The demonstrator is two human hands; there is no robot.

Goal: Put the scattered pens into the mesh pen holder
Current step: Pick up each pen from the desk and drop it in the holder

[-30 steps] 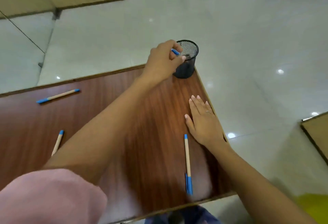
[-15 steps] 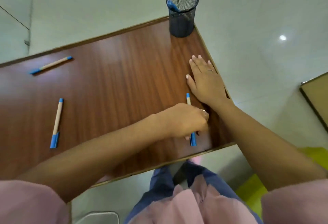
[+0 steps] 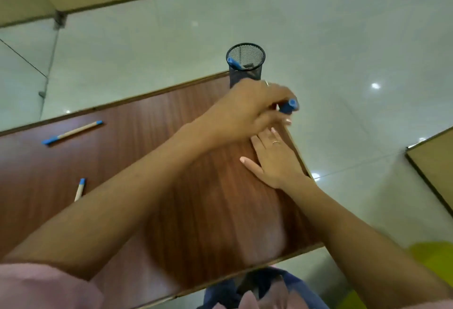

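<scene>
The right hand (image 3: 274,161) lies flat and open on the wooden table (image 3: 196,210). Beyond it, the left hand (image 3: 247,110) is closed around a blue-capped pen (image 3: 289,106), just in front of the mesh pen holder (image 3: 245,63), where another pen (image 3: 234,62) already stands.

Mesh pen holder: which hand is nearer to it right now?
Left. The left hand, gripping a blue-capped pen, is just in front of the mesh pen holder. The right hand lies flat on the table, farther back toward the person.
</scene>
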